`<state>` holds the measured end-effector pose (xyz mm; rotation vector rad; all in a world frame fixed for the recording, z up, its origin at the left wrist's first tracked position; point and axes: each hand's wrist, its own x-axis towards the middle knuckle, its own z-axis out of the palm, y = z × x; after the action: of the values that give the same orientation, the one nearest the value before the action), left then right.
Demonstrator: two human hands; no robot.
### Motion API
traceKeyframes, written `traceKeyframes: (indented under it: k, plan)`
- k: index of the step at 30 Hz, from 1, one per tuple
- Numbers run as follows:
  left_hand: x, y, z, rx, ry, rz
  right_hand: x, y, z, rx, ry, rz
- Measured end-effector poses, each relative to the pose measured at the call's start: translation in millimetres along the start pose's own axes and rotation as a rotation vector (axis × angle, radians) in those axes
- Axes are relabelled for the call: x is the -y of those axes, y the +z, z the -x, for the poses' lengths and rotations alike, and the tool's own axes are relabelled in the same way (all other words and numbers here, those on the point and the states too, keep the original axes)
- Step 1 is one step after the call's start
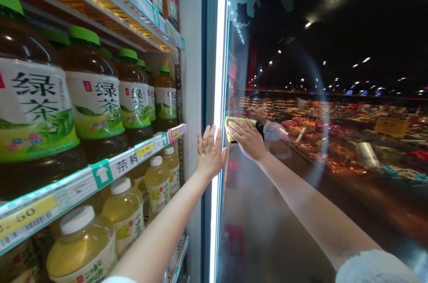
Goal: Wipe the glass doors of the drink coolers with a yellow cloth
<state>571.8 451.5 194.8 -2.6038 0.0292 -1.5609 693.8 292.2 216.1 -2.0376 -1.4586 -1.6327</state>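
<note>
Cloth (230, 120): beneath right hand (248, 139) on glass door (297, 64), long axis roughly sideways | right grip: clamping cloth against glass | left hand (210, 154): farther, beside light strip (218, 64), fingers slightly apart, unladen

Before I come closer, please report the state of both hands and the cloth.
Right hand: flat on yellow cloth, against glass door. Left hand: open, empty, by lit strip. Nothing seen blocking the cloth.
</note>
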Motion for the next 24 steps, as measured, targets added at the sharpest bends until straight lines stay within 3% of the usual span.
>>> traceKeyframes:
  k: [2, 5, 8, 12, 15, 19, 21, 24]
  plan:
    - [-4, 3.7, 2, -0.009, 0.000, 0.011, 8, 2, 12, -0.018, 0.060, 0.014]
    - [-9, 10.3, 8, -0.021, -0.005, 0.027, 23, 9, 36, 0.018, -0.073, 0.000]
    - [-12, 16.4, 6, -0.028, -0.001, 0.046, 19, 7, 41, 0.054, -0.159, -0.007]
    - [-16, 22.4, -8, -0.035, 0.031, 0.062, -8, -13, 37, -0.035, 0.129, 0.065]
    - [-20, 27.8, -10, -0.029, 0.068, 0.065, -10, -22, 64, -0.122, 0.317, 0.136]
    - [-27, 39.2, -6, 0.007, 0.114, 0.074, 2, -20, 95, -0.105, 0.315, 0.163]
    - [-35, 45.7, -10, 0.010, 0.138, 0.084, -5, -24, 87, -0.057, 0.270, 0.153]
    - [-49, 54.7, -24, -0.035, 0.161, 0.103, -35, -41, 64, -0.046, 0.258, 0.168]
